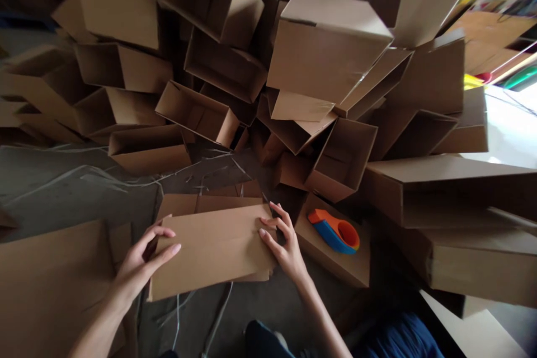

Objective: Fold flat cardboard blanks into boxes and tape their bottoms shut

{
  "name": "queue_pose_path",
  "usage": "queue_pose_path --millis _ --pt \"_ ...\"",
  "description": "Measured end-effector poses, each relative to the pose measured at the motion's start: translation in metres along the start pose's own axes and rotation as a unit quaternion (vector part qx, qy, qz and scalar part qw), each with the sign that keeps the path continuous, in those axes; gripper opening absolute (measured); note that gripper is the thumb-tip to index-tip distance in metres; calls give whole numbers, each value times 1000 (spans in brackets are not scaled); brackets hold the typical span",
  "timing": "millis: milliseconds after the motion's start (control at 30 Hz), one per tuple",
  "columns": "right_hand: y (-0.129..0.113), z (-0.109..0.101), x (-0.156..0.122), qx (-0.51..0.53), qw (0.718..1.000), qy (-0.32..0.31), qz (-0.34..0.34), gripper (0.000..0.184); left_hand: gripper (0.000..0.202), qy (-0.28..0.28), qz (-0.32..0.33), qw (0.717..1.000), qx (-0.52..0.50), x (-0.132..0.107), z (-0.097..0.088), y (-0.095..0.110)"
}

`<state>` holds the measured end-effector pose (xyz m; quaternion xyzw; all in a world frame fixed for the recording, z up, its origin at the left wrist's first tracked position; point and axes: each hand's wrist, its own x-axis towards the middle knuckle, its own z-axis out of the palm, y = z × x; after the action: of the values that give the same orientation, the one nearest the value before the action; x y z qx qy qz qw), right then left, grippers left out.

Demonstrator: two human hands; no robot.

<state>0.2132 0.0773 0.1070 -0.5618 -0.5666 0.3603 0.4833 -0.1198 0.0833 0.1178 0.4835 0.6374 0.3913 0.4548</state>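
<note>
A flat, folded brown cardboard box (212, 249) lies on the grey floor in front of me. My left hand (142, 260) grips its left edge, fingers curled over the top face. At the box's right edge my right hand (283, 238) holds on with bent fingers. An orange and blue tape dispenser (335, 230) rests on a cardboard box (335, 260) just right of my right hand.
A tall heap of assembled open cardboard boxes (327, 56) fills the far side. Flat cardboard sheets (46, 285) lie at the lower left. Loose plastic strapping (104, 179) trails across the floor. Long boxes (453, 190) stack at right. My dark blue-clad legs (398, 341) show below.
</note>
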Motion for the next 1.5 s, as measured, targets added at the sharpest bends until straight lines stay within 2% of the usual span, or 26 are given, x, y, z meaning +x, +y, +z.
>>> queue_pose_path --millis 133,200,367,433,533,600,767,833,933,1033,1167,1300,1500 --pt "1 5 2 12 1000 19 9 23 45 18 23 999 15 -2 3 1" --pt "4 6 3 28 999 25 21 23 47 3 9 1000 27 -1 3 0" --pt "14 10 3 112 989 7 98 32 43 -18 -4 998 53 2 0 -2" --pt "17 11 3 138 983 -13 122 45 43 -8 -3 999 43 1 3 -2" --pt "18 11 4 204 967 -29 151 82 52 22 5 1000 1 0 10 -1" --pt "17 11 6 235 953 -40 186 92 62 38 16 999 -11 0 14 -2" --pt "14 9 8 256 934 -49 246 83 79 26 17 999 -11 0 16 -8" --pt "13 10 6 271 927 -41 256 88 83 31 -19 999 -28 -2 17 -11" --pt "8 12 2 311 905 -46 285 93 89 40 -108 992 -58 -6 19 -11" --pt "-2 14 0 341 889 -42 301 94 82 27 -142 985 -89 -6 21 -4" --pt "-14 15 12 341 889 -23 304 93 77 23 -140 981 -132 5 26 14" --pt "-19 15 33 326 904 -3 276 89 74 -10 -94 986 -139 21 31 26" --pt "-3 12 40 327 905 -4 272 91 75 -4 -66 990 -126 32 42 22"
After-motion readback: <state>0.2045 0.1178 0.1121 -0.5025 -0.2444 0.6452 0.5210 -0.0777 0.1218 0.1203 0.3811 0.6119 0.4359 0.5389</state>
